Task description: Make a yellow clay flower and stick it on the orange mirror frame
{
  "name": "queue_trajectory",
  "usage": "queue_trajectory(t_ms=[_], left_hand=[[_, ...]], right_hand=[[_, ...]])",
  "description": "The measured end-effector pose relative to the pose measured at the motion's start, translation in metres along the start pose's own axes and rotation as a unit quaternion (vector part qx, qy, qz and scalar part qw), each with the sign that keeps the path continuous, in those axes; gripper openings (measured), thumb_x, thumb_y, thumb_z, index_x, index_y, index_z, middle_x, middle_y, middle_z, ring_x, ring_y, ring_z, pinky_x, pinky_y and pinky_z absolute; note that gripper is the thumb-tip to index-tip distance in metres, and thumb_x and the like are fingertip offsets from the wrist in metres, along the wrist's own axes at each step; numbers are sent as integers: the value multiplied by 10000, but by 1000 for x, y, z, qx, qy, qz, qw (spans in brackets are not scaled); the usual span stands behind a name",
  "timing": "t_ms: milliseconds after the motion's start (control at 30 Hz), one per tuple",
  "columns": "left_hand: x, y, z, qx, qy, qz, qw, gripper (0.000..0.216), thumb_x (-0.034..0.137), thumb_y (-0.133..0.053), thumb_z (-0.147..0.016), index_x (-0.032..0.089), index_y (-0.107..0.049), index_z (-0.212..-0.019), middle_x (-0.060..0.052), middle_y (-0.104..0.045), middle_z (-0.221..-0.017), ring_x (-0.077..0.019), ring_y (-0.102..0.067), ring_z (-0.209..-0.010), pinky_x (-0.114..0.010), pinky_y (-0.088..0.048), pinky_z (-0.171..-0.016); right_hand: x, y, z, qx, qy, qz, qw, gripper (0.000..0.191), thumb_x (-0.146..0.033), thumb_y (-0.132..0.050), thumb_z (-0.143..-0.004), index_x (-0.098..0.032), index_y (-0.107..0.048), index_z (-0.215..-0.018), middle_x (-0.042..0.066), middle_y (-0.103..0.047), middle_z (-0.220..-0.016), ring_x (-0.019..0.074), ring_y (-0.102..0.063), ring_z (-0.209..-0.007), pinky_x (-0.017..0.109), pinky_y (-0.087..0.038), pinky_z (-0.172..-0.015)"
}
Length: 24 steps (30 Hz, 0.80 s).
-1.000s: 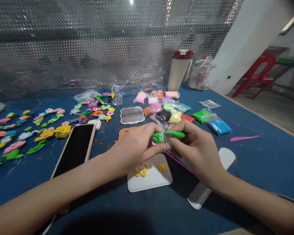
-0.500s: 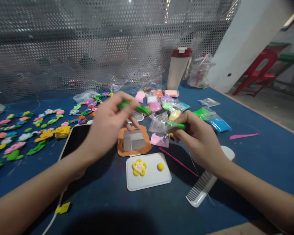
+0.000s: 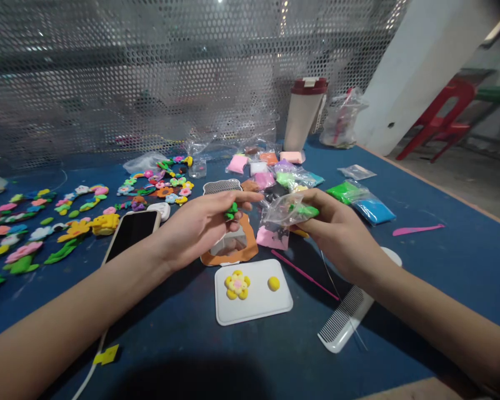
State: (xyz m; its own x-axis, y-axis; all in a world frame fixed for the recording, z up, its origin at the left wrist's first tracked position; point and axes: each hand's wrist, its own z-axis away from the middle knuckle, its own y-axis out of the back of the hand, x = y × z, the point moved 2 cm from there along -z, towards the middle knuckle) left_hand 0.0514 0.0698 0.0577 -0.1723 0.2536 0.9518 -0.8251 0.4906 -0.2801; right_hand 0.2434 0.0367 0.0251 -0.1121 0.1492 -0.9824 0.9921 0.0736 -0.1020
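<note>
My left hand (image 3: 210, 222) is closed round a lump of green clay (image 3: 231, 211), its index finger stretched toward the other hand. Between the fingers of my right hand (image 3: 337, 225) is a clear plastic bag (image 3: 285, 209) with more green clay inside. Something thin and yellow shows beneath those fingers. Below my left hand lies a mirror with a wavy orange clay frame (image 3: 250, 247), partly covered by the hand. In front of both hands, a white tray (image 3: 254, 308) bears a yellow clay flower (image 3: 237, 284) with a pink centre and a yellow clay ball (image 3: 274, 284).
A pink tool (image 3: 304, 275) and a white comb (image 3: 341, 328) lie right of the tray. Clay packets (image 3: 263, 179) and a tumbler (image 3: 304, 114) stand behind. At left are a phone (image 3: 135, 230) and several clay-decorated pieces (image 3: 81, 197). Another pink tool (image 3: 419, 229) lies far right.
My left hand has turned palm inward and moved slightly right and down. The stretched green clay between the hands has parted into a lump in my left hand and the rest in the bag.
</note>
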Motion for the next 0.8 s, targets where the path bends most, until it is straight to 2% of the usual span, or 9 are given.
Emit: queue_trajectory(t_ms=[100, 167, 267, 367, 433, 500, 633, 700, 800], left_hand=[[-1, 0, 0, -2, -19, -45, 999, 281, 58, -565, -800, 193, -673, -1021, -45, -620, -1104, -137, -568, -981, -220, -480, -804], [-1, -1, 0, 2, -50, -84, 995, 340, 57, -638, -753, 216, -652, -1053, -34, -629, -1115, -138, -579, -1003, -215, -478, -822], [-1, -1, 0, 14, -61, -129, 990, 261, 216, -691, -759, 203, -636, -1015, -26, -666, -942, -105, -641, -729, -196, -516, -647], [-1, 0, 1, 28, -51, -172, 983, 238, 409, -585, -830, 171, -594, -825, 44, -576, -582, -40, -473, -369, -147, -395, -386], [-1, 1, 1, 47, -52, -201, 977, 327, 456, -487, -873, 170, -540, -724, 71, -471, -459, -36, -392, -312, -142, -332, -344], [-1, 0, 1, 48, -50, -228, 971, 274, 411, -482, -881, 171, -549, -768, 48, -529, -540, -61, -479, -394, -161, -391, -404], [-4, -7, 3, -16, -42, -315, 948, 209, 296, -511, -867, 198, -571, -1042, 9, -591, -789, -116, -562, -631, -239, -452, -595], [-3, -12, 5, -26, -75, -382, 921, 212, 329, -526, -860, 194, -594, -1010, 6, -588, -821, -134, -551, -713, -257, -426, -665], [2, -17, 8, -9, -146, -452, 880, 176, 331, -550, -850, 172, -622, -834, 7, -571, -843, -150, -529, -810, -258, -380, -726]], right_hand=[[2, -2, 1, -1, -13, 2, 1000, 211, -111, -602, -722, -219, -560, -899, 11, -576, -940, 149, -565, -839, 314, -467, -770], [3, -2, 1, 1, -13, -1, 1000, 218, -111, -600, -721, -221, -562, -906, 11, -578, -935, 153, -564, -848, 314, -463, -768], [5, -1, 1, 4, -20, -20, 1000, 208, -119, -610, -717, -219, -569, -895, 10, -580, -903, 149, -565, -816, 309, -466, -749], [4, -2, 1, 5, -27, -44, 999, 198, -129, -625, -715, -216, -580, -888, 12, -576, -920, 141, -561, -803, 291, -465, -730], [2, -4, 1, -1, -33, -59, 998, 198, -136, -633, -719, -217, -590, -894, 7, -576, -915, 133, -557, -791, 271, -461, -711], [0, -6, 2, -14, -43, -77, 996, 190, -142, -634, -728, -216, -604, -901, 6, -583, -900, 128, -557, -785, 258, -459, -708], [-3, -10, 4, -47, -47, -103, 992, 164, -241, -596, -804, -226, -626, -964, 39, -609, -1019, 158, -568, -899, 286, -471, -781], [-3, -12, 6, -60, -40, -96, 993, 168, -297, -573, -837, -237, -625, -984, 42, -606, -1059, 167, -565, -943, 303, -469, -815], [-2, -16, 9, -89, -32, -51, 994, 129, -325, -586, -838, -231, -635, -912, 20, -613, -951, 156, -568, -896, 303, -460, -816]])
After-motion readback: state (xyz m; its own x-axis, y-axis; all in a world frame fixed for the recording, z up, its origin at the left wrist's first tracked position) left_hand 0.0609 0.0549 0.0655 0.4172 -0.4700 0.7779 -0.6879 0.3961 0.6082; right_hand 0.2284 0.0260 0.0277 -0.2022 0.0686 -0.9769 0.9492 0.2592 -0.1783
